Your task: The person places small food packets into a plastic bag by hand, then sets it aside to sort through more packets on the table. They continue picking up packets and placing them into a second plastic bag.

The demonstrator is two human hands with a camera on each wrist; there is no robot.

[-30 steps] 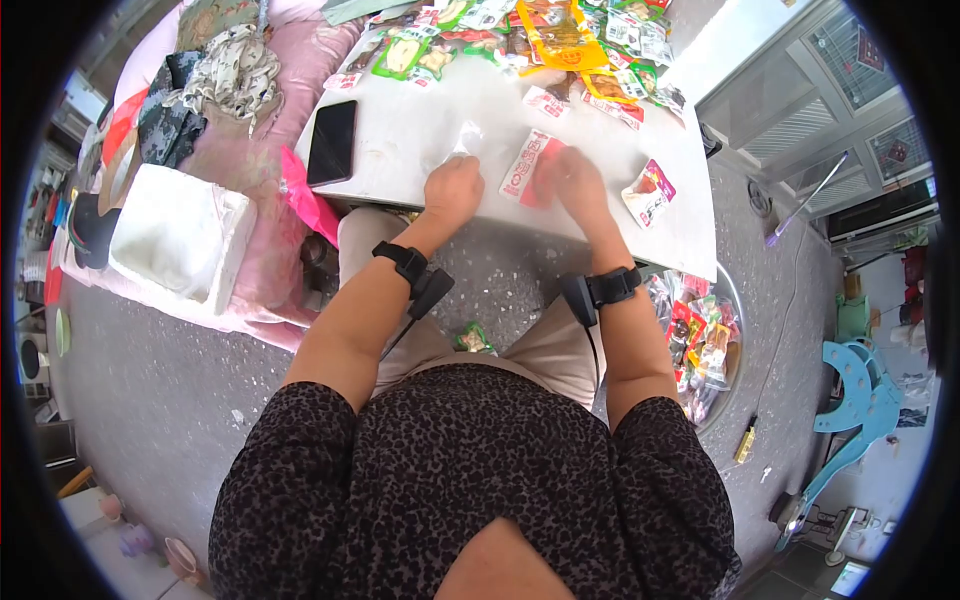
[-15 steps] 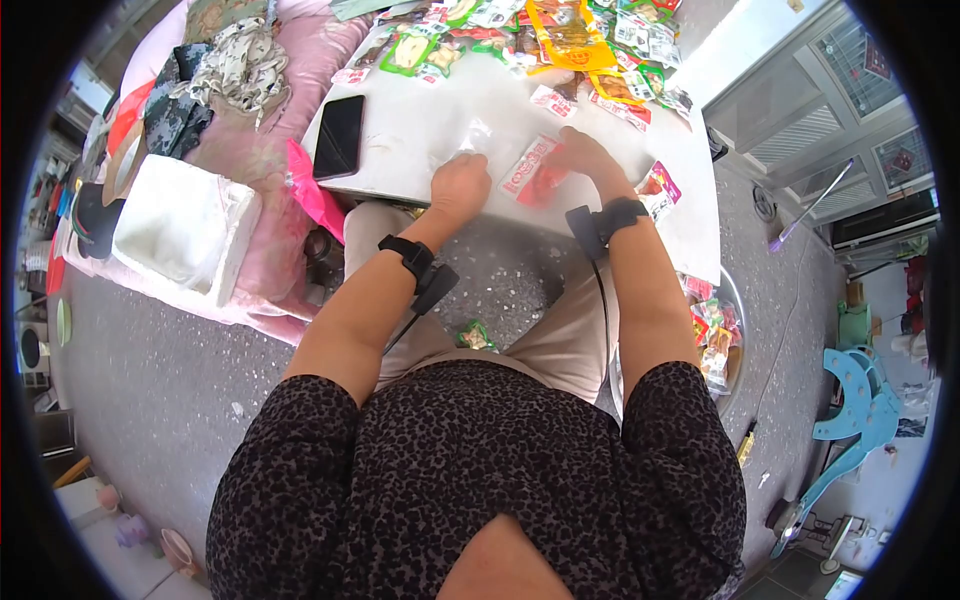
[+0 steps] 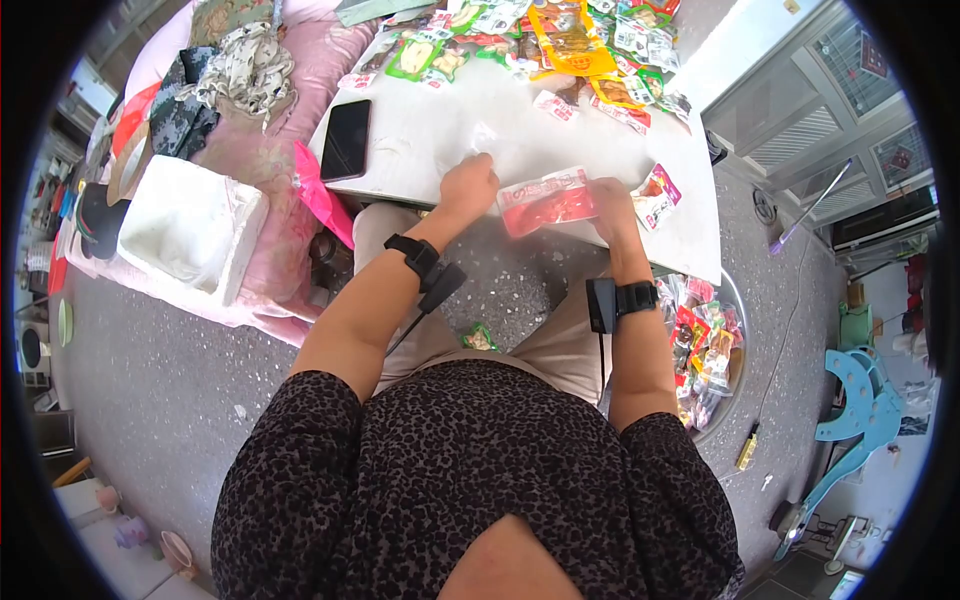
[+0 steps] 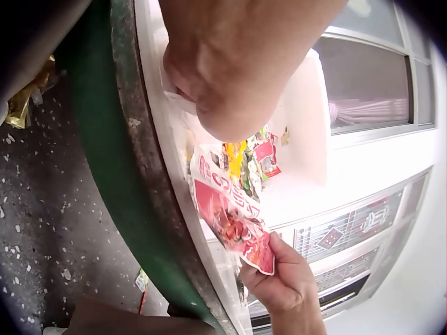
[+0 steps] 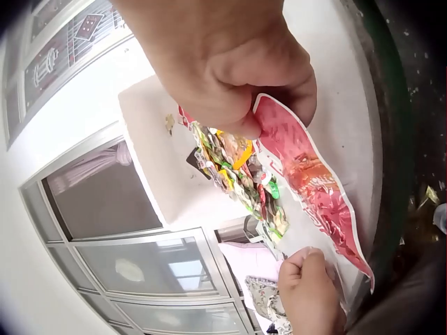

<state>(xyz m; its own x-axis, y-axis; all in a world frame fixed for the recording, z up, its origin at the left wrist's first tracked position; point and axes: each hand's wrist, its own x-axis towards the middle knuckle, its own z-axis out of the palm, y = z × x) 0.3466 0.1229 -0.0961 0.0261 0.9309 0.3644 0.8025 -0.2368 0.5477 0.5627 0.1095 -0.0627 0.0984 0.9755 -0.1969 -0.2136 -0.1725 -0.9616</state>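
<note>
My right hand (image 3: 615,210) pinches the right end of a flat red-and-white food packet (image 3: 548,200), held near the table's front edge. In the right wrist view, thumb and fingers grip the packet (image 5: 314,188) at one end while its other end hangs free. Its printed face, with pictured food, shows in the left wrist view. To the left, my curled left hand (image 3: 470,188) holds a piece of clear plastic (image 3: 484,138), like a thin bag, over the white table (image 3: 420,150); the fingers hide most of it. Packet and left hand are close together.
A heap of colourful food packets (image 3: 570,45) covers the table's far side. A black phone (image 3: 346,140) lies at left, a purple-and-white packet (image 3: 657,197) at right. Below right stands a metal basin (image 3: 741,345) of packets. A white foam box (image 3: 185,235) sits on the pink bedding.
The right hand has lifted the red-and-white packet from the table and drawn it toward the body, turning it more level. The left hand has shifted slightly right, keeping the clear plastic.
</note>
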